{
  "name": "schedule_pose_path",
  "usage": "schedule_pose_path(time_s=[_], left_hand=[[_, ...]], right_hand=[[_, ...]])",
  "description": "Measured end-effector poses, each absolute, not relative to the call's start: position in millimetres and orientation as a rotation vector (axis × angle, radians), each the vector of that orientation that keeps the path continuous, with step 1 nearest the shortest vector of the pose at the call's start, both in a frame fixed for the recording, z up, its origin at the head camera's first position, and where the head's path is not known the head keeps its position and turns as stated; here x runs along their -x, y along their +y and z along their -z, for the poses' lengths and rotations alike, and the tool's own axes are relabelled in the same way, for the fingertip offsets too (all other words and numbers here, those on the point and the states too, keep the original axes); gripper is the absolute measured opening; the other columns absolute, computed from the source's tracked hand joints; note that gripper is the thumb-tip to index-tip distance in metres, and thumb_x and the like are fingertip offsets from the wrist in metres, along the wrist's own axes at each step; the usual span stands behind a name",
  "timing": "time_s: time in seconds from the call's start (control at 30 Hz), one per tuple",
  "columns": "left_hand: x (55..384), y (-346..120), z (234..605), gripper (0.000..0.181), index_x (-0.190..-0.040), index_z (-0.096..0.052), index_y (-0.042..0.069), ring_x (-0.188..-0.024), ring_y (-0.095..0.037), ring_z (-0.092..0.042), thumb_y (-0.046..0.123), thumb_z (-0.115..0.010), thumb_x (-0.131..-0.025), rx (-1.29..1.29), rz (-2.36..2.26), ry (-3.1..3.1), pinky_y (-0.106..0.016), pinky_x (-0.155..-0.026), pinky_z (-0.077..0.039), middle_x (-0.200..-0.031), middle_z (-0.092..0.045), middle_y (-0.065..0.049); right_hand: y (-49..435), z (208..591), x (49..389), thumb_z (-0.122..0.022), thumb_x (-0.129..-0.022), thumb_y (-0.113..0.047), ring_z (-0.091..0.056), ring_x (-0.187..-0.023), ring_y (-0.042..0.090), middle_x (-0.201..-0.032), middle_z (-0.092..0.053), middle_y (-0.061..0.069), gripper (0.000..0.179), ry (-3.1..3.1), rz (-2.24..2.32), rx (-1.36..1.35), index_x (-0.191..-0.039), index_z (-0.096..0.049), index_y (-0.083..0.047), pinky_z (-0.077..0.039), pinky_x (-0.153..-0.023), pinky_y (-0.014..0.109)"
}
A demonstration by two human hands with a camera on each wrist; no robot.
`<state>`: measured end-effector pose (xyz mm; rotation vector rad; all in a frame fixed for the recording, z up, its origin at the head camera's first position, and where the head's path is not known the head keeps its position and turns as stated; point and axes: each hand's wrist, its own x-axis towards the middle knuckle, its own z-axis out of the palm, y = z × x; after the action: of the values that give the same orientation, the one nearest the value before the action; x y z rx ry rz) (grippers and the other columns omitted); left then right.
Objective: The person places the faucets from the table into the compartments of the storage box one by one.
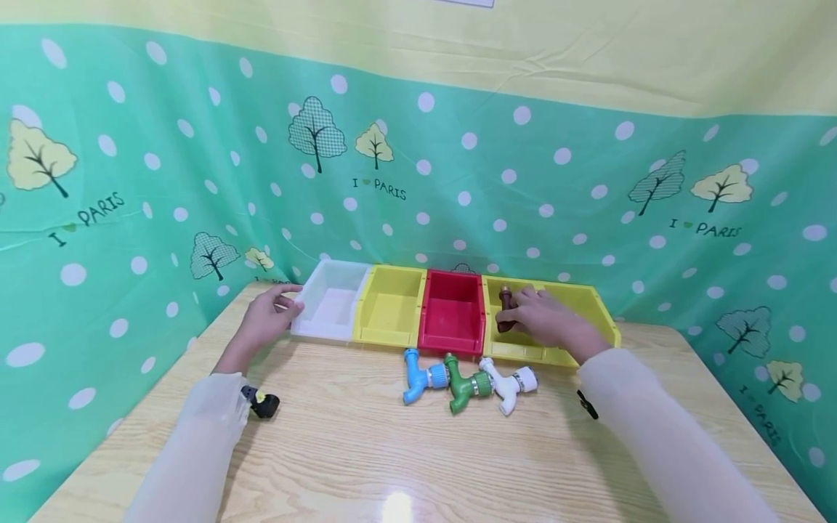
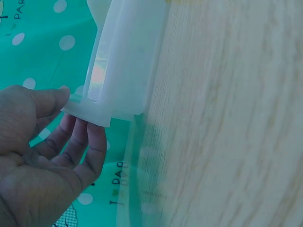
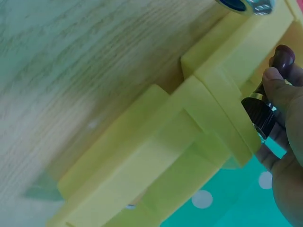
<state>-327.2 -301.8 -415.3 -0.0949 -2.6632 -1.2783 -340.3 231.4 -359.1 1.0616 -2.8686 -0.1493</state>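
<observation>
My right hand (image 1: 546, 318) grips a dark brown tap (image 1: 506, 299) over the fourth bin, a yellow one (image 1: 513, 351). In the right wrist view the tap's brown end (image 3: 284, 59) shows past the thumb, and the fingers hide part of its body. At the far left of the row, my left hand (image 1: 264, 318) holds the side edge of a white bin (image 1: 335, 309), thumb on the rim and fingers curled below it. On the table in front of the bins lie a blue tap (image 1: 416, 378), a green tap (image 1: 461, 387) and a white tap (image 1: 510, 385).
Between the white bin and the fourth one stand a yellow bin (image 1: 392, 303) and a red bin (image 1: 453, 318). Another yellow bin (image 1: 588, 309) ends the row at the right. A green dotted curtain (image 1: 458, 181) hangs close behind the wooden table (image 1: 327, 450).
</observation>
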Motion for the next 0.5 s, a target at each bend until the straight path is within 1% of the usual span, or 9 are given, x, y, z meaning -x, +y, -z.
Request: schedule_pose_path(time_s=[0.2,0.37,0.5], left_hand=[[326,-303,415,0.046,-0.149,-0.05,0.01,-0.104,-0.035,-0.063,0.027,-0.058,-0.106,0.079,1.272,-2.669,-0.038,-0.076,-0.061,-0.117,-0.061,-0.021],[326,-302,415,0.047,-0.149,-0.049,0.009,-0.106,-0.036,-0.062,0.027,-0.058,-0.106,0.075,1.278,-2.676,-0.04,-0.079,-0.061,-0.119,-0.06,-0.022],[327,-301,415,0.047,-0.149,-0.05,0.008,-0.103,-0.035,-0.063,0.027,-0.058,-0.106,0.09,1.272,-2.672,-0.039,-0.077,-0.061,-0.117,-0.061,-0.022]], right_hand=[[227,365,346,-0.075,-0.094,-0.008,-0.053,-0.107,0.029,-0.112,-0.064,0.009,0.035,-2.933,0.096,-1.027,-0.124,-0.075,-0.026,-0.055,-0.086,0.045],[223,370,351,-0.073,-0.095,-0.009,-0.053,-0.101,0.026,-0.11,-0.064,0.007,0.034,-2.967,0.137,-1.005,-0.124,-0.076,-0.027,-0.052,-0.083,0.04],[221,374,355,-0.074,-0.095,-0.012,-0.051,-0.096,0.024,-0.109,-0.064,0.006,0.034,-3.012,0.147,-0.986,-0.126,-0.076,-0.027,-0.05,-0.081,0.037]])
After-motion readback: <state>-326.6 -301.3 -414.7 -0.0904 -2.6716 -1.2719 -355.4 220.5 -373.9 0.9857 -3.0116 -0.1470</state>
